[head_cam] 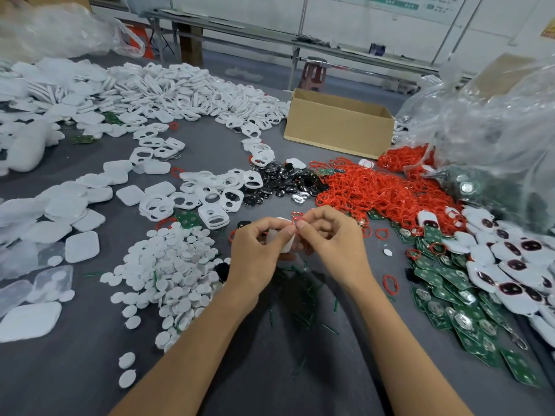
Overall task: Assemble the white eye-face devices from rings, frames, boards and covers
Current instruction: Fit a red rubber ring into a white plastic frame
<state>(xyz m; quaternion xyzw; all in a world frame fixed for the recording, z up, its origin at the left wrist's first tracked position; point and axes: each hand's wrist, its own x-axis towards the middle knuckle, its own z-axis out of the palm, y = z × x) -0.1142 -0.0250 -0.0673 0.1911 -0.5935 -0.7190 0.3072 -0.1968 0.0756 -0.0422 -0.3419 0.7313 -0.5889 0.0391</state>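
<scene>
My left hand (259, 253) grips a white frame piece (285, 246) in front of me, mostly hidden by the fingers. My right hand (333, 238) pinches a small red ring (297, 217) at the top edge of that piece. A heap of red rings (381, 187) lies just beyond my right hand. White eye-face frames (210, 193) are scattered ahead on the left. Green boards (459, 304) and finished white devices with dark eyes (510, 265) lie on the right.
A pile of white round discs (171, 262) sits left of my hands. White covers (81, 205) spread at the far left, black parts (285, 181) in the middle, an open cardboard box (339, 127) behind, and clear plastic bags (495, 130) at right.
</scene>
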